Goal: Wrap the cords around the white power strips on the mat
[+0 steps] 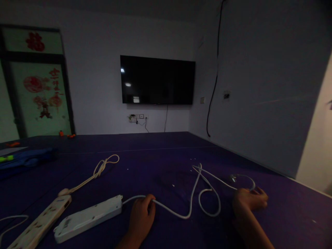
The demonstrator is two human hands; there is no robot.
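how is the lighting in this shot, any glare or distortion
Head view throughout: dim and underexposed, the purple mat nearly black; small light reflections glare on the television; the wide-angle lens slants the door frame; the left hand and right hand on the white cable look soft, grainy.

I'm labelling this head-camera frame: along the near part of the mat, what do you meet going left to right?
Cream power strip → white power strip → left hand → cable → right hand.
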